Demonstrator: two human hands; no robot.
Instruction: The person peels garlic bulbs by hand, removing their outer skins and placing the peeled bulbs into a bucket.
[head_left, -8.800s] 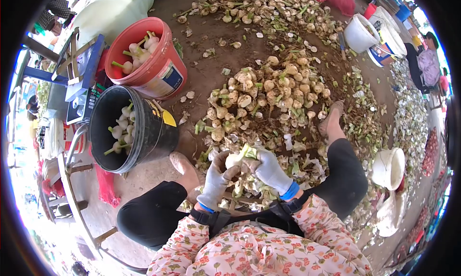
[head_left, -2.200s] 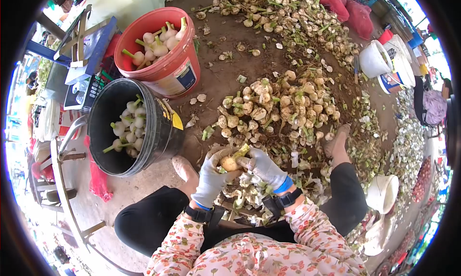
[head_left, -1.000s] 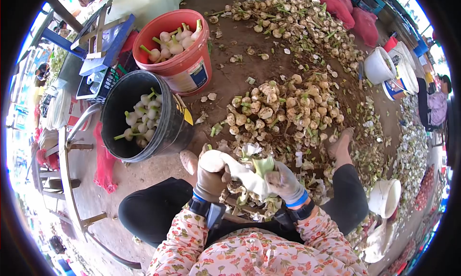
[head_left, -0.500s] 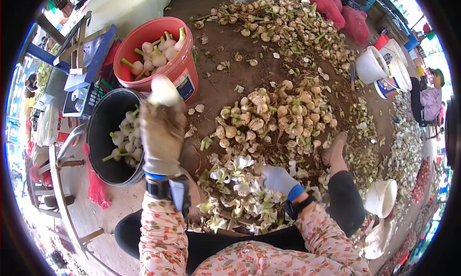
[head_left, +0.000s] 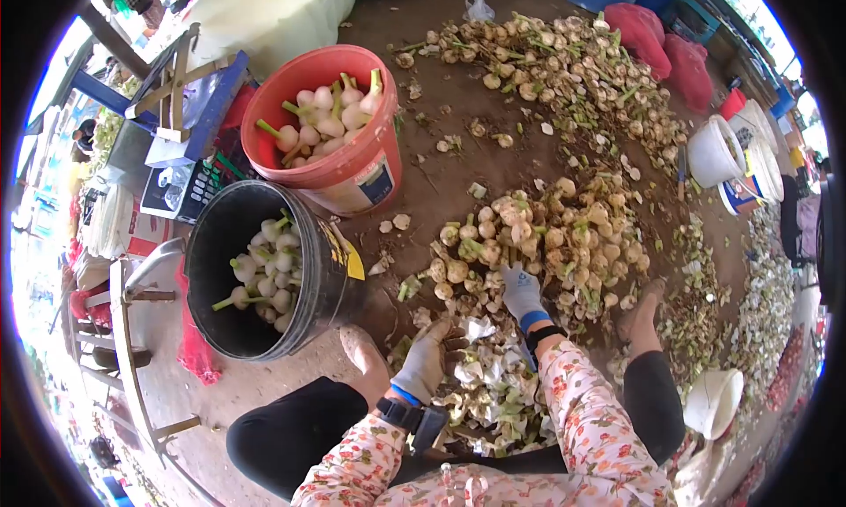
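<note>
right hand (head_left: 522, 294) moved to knobbly bulb pile (head_left: 592, 234) | left hand (head_left: 425, 363) beside papery peels (head_left: 495, 385)

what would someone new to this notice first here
Probably the red bucket and the black bucket, side by side at the left, both holding pale peeled bulbs. Next, the heap of unpeeled bulbs in the middle, with the gloved right hand at its near edge and white peelings below.
</note>
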